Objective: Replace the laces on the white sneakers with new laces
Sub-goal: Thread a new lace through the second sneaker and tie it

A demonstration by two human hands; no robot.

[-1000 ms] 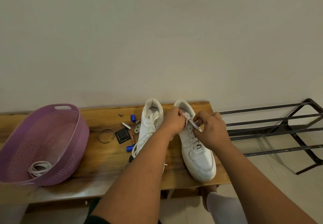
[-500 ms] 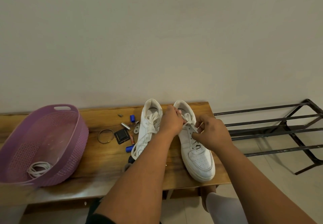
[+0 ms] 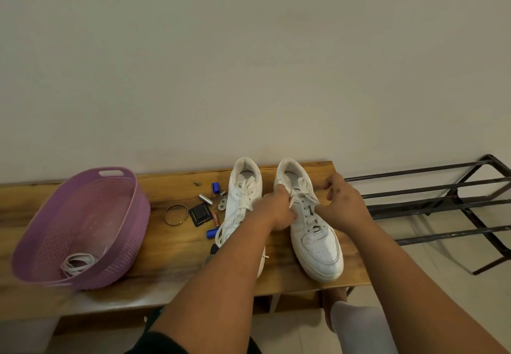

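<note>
Head view: purple basket (image 3: 132,215) at 9 o'clock holds 1 coiled white lace (image 3: 76,263); left hand (image 3: 276,210) pinches the right sneaker's (image 3: 318,243) lace (image 3: 302,192), right hand (image 3: 344,201) curled, seemingly empty.

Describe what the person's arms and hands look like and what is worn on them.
Both forearms are bare from the bottom of the frame to the wrists: no sleeves, watch, bracelet or gloves in view. The left hand and right hand show no rings that can be made out. The right hand has a few small dark smudges on its back near the knuckles. Fingernails are too small to judge.
</note>
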